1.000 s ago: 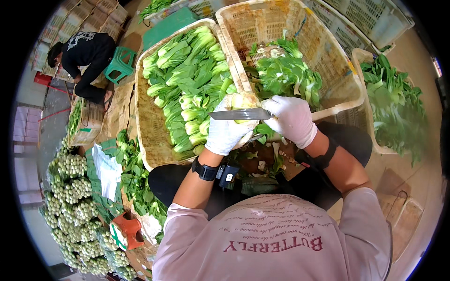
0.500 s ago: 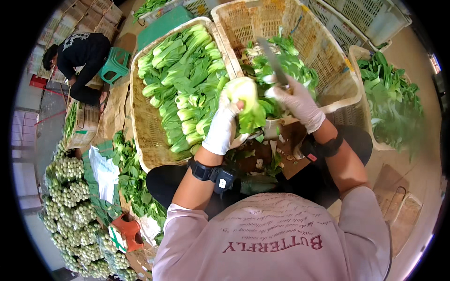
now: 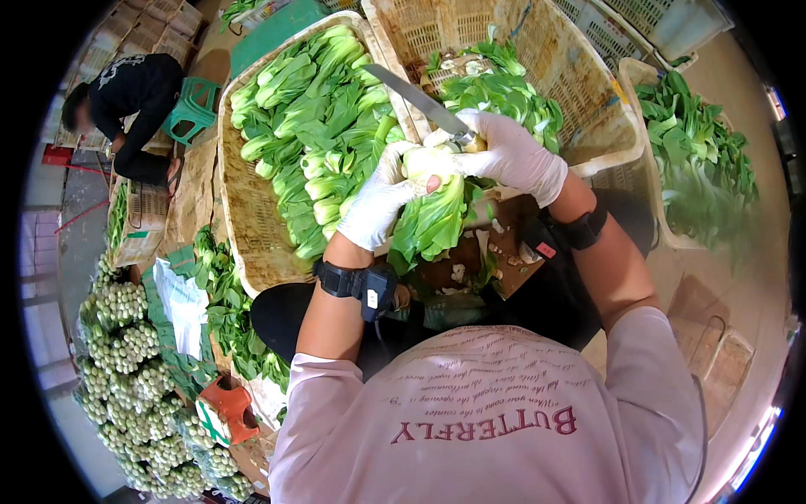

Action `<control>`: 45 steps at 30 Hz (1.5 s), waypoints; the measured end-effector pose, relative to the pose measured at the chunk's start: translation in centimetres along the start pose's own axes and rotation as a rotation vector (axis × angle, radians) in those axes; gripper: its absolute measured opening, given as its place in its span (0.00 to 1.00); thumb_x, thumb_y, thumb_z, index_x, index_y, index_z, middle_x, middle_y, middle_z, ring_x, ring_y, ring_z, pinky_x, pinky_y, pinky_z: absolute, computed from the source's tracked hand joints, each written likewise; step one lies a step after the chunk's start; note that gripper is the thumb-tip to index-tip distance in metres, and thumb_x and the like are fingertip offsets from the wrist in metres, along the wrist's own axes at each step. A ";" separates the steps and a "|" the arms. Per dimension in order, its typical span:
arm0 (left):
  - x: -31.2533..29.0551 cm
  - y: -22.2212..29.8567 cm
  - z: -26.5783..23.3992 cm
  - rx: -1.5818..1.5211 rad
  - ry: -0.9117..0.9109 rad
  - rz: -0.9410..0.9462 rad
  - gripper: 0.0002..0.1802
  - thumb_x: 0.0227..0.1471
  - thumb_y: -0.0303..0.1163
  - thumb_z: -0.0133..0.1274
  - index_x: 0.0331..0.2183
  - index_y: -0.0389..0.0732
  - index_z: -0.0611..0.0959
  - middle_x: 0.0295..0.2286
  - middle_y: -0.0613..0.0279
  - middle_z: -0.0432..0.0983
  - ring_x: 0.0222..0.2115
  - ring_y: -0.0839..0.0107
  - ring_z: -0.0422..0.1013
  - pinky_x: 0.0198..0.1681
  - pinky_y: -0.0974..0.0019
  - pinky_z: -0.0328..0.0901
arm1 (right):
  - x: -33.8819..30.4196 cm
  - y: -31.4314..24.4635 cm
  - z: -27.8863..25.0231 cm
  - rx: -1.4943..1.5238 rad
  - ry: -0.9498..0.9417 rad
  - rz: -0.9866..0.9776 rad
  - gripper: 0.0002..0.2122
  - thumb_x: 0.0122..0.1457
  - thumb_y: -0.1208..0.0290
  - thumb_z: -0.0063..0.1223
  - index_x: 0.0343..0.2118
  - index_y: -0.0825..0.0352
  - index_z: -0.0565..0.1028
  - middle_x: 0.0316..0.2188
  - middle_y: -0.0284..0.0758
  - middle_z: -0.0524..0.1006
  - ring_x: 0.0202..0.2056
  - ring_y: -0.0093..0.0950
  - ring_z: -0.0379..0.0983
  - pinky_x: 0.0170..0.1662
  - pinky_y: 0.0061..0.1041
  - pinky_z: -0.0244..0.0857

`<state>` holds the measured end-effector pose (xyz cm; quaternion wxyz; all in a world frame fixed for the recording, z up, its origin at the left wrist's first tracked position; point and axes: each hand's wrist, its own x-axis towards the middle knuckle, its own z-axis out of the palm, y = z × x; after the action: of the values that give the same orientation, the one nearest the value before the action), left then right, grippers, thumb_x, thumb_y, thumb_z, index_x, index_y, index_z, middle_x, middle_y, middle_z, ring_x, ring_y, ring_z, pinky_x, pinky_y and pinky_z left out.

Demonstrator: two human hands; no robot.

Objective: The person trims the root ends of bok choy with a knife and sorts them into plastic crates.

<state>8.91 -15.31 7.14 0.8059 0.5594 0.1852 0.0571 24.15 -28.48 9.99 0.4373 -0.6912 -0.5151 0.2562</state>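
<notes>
The smooth tan floor (image 3: 751, 290) carries an off-white plastic crate (image 3: 662, 217) of leafy greens (image 3: 697, 155) at right; at left lie flattened brown cardboard (image 3: 197, 189), a green woven sheet (image 3: 188, 371) and heaped pale-green vegetable bunches (image 3: 138, 370).

My right fingers (image 3: 485, 123) hide much of the handle of my knife (image 3: 417, 100); my left fingers (image 3: 389, 165) cover part of the bok choy (image 3: 431, 223). Greens (image 3: 693, 143) on my far right blur lower down. The lower edge cuts off my shirt (image 3: 487, 395). What a co-worker (image 3: 144, 97) handles is too small to tell.
</notes>
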 end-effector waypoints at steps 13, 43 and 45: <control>-0.4 -0.1 -0.4 0.015 -0.214 -0.004 0.26 0.42 0.31 0.62 0.43 0.41 0.70 0.39 0.64 0.69 0.42 0.74 0.64 0.49 0.71 0.57 | -0.8 -1.3 -0.5 0.353 -0.194 0.223 0.13 0.45 0.76 0.51 0.36 0.68 0.71 0.19 0.27 0.69 0.16 0.17 0.63 0.20 0.17 0.58; -0.2 -0.6 -0.7 -0.319 0.070 0.218 0.30 0.50 0.36 0.55 0.52 0.38 0.64 0.46 0.55 0.69 0.47 0.64 0.66 0.53 0.61 0.60 | -0.3 -0.4 1.6 0.317 0.098 0.151 0.14 0.51 0.62 0.57 0.34 0.68 0.75 0.24 0.30 0.76 0.21 0.16 0.69 0.24 0.15 0.64; 0.1 -1.0 -1.6 -0.346 0.103 0.212 0.30 0.51 0.36 0.54 0.52 0.38 0.64 0.46 0.55 0.68 0.47 0.63 0.66 0.53 0.60 0.60 | -0.2 -0.8 2.1 0.152 0.112 -0.024 0.11 0.52 0.63 0.57 0.31 0.67 0.75 0.23 0.29 0.75 0.21 0.16 0.69 0.24 0.17 0.65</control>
<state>8.34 -14.26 5.67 0.8689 0.4254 0.1537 0.2013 21.99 -27.92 9.62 0.5196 -0.6629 -0.4774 0.2503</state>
